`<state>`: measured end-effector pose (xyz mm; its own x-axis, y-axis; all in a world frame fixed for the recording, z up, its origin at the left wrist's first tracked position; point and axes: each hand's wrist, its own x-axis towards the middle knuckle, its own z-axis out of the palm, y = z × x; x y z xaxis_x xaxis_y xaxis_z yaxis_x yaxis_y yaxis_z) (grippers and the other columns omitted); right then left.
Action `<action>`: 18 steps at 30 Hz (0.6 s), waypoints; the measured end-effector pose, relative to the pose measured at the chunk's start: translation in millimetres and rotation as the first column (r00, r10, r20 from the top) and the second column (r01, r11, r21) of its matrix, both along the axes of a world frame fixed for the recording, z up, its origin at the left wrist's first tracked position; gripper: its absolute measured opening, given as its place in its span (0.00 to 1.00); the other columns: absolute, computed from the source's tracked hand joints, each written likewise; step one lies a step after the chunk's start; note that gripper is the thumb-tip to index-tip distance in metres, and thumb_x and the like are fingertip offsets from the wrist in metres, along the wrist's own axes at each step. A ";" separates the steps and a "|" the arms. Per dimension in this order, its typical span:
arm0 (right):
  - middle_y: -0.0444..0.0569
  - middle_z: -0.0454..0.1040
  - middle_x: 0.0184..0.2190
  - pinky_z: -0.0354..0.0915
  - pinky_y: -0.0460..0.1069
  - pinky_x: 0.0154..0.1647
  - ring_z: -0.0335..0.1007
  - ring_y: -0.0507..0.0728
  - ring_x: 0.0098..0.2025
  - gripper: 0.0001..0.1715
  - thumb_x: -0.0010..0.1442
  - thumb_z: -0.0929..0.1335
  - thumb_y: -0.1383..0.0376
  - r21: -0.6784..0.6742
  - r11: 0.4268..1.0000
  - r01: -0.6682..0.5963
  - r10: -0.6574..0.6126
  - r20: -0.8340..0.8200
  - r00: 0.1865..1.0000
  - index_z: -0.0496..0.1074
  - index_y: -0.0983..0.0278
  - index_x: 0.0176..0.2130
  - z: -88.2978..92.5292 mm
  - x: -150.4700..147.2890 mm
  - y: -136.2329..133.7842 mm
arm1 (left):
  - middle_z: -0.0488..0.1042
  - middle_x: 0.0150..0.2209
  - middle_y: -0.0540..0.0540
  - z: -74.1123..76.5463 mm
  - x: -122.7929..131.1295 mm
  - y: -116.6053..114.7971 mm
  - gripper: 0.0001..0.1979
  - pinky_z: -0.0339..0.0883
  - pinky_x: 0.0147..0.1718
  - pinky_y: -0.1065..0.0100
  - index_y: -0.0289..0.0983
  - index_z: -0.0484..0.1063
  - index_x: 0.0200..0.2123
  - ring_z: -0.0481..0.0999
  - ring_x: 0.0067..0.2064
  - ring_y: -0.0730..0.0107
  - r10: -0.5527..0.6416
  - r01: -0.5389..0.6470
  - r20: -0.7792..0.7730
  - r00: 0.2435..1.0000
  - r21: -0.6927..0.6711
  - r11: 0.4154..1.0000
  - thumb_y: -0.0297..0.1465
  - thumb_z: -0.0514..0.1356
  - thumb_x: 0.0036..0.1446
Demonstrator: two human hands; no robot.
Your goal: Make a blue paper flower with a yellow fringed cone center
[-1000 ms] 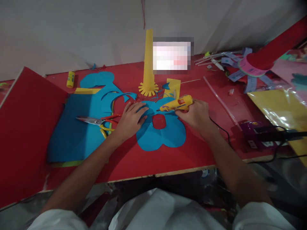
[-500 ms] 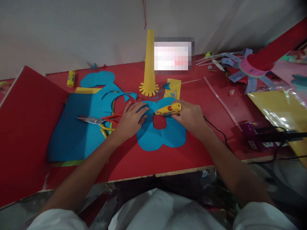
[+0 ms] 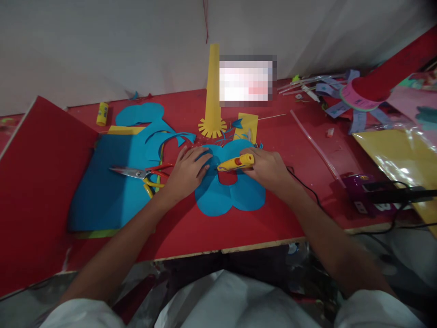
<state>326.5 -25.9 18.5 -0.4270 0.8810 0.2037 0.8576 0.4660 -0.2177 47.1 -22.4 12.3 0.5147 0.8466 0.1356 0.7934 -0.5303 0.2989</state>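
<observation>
My right hand point(image 3: 268, 166) is closed around a yellow hot glue gun point(image 3: 236, 162), its nozzle pointing left, low over the inner edge of a blue paper flower point(image 3: 213, 198). The flower lies flat, with an opening at its centre. My left hand point(image 3: 189, 168) rests on its upper left petal, fingers stretched out and lying on the paper. Just behind the flower stands a tall yellow paper cone point(image 3: 213, 91) with a fringed base. Left of my left hand, scissors point(image 3: 138, 174) with red and yellow handles lie on blue paper sheets point(image 3: 99, 182).
Blue paper offcuts point(image 3: 139, 112) and a yellow glue stick point(image 3: 102, 114) lie at the back left. A clear glue rod point(image 3: 317, 148), a purple box point(image 3: 362, 196) and a black cable point(image 3: 309, 186) are on the right. A red board point(image 3: 37, 196) slants at the left.
My right hand has moved the glue gun slightly left and down along the flower's inner edge. My left hand stays on the petal.
</observation>
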 end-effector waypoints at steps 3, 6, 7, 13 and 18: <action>0.54 0.85 0.43 0.54 0.53 0.33 0.80 0.63 0.45 0.09 0.70 0.67 0.64 -0.010 0.999 -0.049 0.049 0.002 0.999 0.77 0.62 0.47 0.6 1.9 0.2 | 0.71 0.72 0.39 0.4 -0.6 0.1 0.22 0.50 0.78 0.40 0.40 0.74 0.65 0.68 0.74 0.49 -0.007 0.007 -0.009 1.000 -0.005 1.000 0.35 0.49 0.77; 0.54 0.84 0.43 0.53 0.52 0.32 0.79 0.62 0.44 0.09 0.71 0.67 0.63 -0.020 0.997 -0.068 0.068 -0.002 0.998 0.77 0.62 0.46 0.9 4.0 0.4 | 0.70 0.72 0.38 0.1 -1.0 0.3 0.22 0.50 0.77 0.40 0.38 0.74 0.65 0.68 0.74 0.48 -0.012 0.012 -0.018 1.000 0.002 1.000 0.35 0.49 0.77; 0.54 0.84 0.43 0.52 0.52 0.31 0.78 0.62 0.44 0.09 0.71 0.67 0.62 -0.024 0.997 -0.076 0.076 -0.008 0.997 0.77 0.62 0.46 0.7 4.7 0.6 | 0.70 0.72 0.38 0.0 -1.0 0.4 0.22 0.50 0.77 0.40 0.38 0.75 0.64 0.68 0.74 0.48 -0.011 0.011 -0.017 1.000 0.004 1.000 0.34 0.49 0.77; 0.55 0.83 0.41 0.55 0.52 0.32 0.77 0.62 0.41 0.10 0.70 0.66 0.61 -0.025 0.992 -0.127 0.126 -0.031 0.992 0.77 0.62 0.45 -2.6 8.0 1.7 | 0.71 0.72 0.39 -0.2 -0.7 0.2 0.21 0.50 0.78 0.39 0.39 0.75 0.64 0.68 0.74 0.49 -0.011 0.011 0.003 1.000 -0.008 1.000 0.34 0.49 0.77; 0.54 0.82 0.38 0.57 0.52 0.34 0.76 0.62 0.40 0.10 0.70 0.67 0.61 -0.030 0.983 -0.179 0.178 -0.018 0.984 0.77 0.62 0.43 -3.0 10.4 1.5 | 0.71 0.72 0.39 -0.2 -0.4 -0.5 0.21 0.49 0.78 0.40 0.39 0.75 0.64 0.67 0.74 0.49 -0.010 0.010 -0.001 1.000 0.003 1.000 0.34 0.49 0.77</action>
<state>336.9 -24.4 15.6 -0.5750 0.7970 0.1848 0.7579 0.6040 -0.2466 46.7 -22.9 12.1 0.5233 0.8410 0.1373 0.7882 -0.5390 0.2970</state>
